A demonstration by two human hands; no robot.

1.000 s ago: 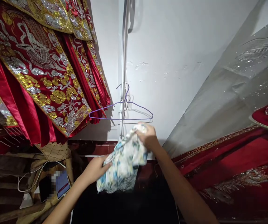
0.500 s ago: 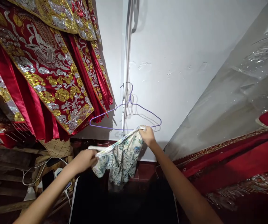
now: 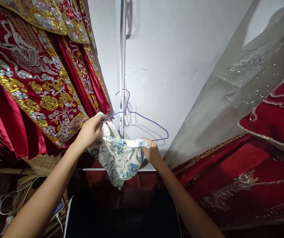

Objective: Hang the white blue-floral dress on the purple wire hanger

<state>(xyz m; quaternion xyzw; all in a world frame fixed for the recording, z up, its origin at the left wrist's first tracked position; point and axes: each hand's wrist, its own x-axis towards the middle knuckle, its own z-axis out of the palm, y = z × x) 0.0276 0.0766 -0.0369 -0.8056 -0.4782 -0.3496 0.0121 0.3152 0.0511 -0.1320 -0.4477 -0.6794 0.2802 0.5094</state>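
Note:
A white garment with a blue and green floral print [image 3: 125, 155] hangs bunched between my hands, its lower end dangling. My left hand [image 3: 91, 129] is closed on the garment's edge, at the left end of a purple hanger [image 3: 148, 119]. That end of the hanger is covered by the cloth and my fingers. My right hand [image 3: 151, 150] pinches the other end of the garment's edge, just below the hanger's right corner, which stays bare. The hanger's hook sits at a narrow metal upright [image 3: 122, 66] against the wall.
Red robes with gold and silver embroidery [image 3: 50, 96] hang at the left. Red beaded fabric [image 3: 275, 129] and a sheer glittery cover [image 3: 221, 86] fill the right side. A phone [image 3: 59, 207] with a white cable lies at lower left. Behind the hanger is a white wall [image 3: 181, 43].
My left hand has risen to the hanger's left end, bringing the garment's edge over it. The right hand stays on the cloth, slightly lower. The whole view has shifted rightward.

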